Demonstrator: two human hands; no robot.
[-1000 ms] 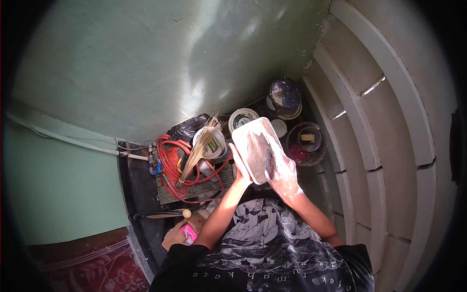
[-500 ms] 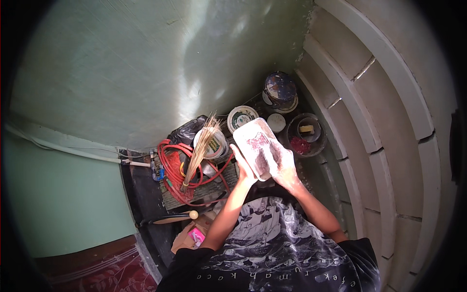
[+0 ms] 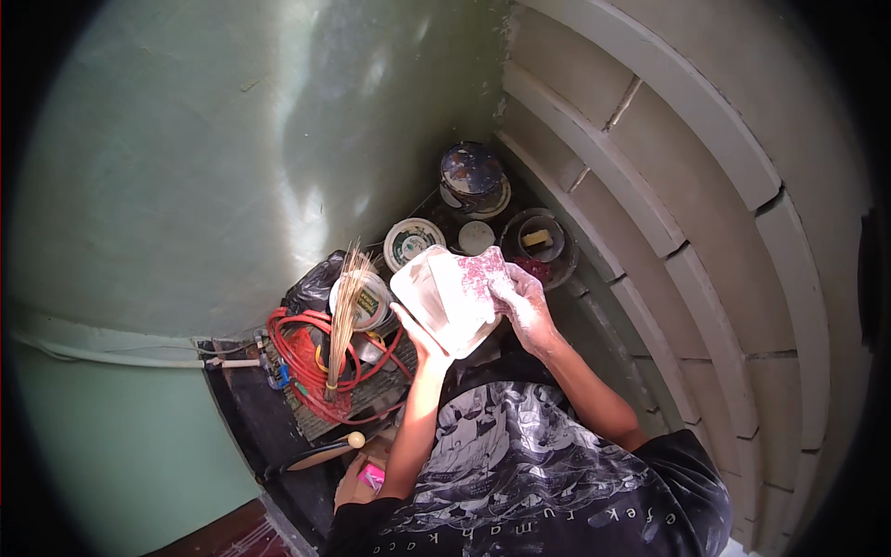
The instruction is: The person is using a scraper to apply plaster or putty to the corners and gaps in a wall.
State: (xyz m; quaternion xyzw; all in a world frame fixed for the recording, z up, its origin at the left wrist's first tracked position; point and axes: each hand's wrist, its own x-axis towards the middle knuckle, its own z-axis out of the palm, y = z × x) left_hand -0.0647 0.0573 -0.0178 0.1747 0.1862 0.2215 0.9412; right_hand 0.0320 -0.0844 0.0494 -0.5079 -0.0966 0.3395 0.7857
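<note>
My elbows were bent before my chest. My left hand (image 3: 427, 343) gripped a white tray (image 3: 420, 295) by its left side; my right hand (image 3: 529, 314) pinched a red-flecked white piece (image 3: 479, 281) over it. A ridged wall (image 3: 640, 190) bounded my right.

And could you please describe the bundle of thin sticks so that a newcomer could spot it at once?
From the green wall, look down to the coiled red hose at its foot. The bundle of thin sticks crosses it and a white tub; unlike its neighbours, it is straw-coloured and fans out at the top.
</note>
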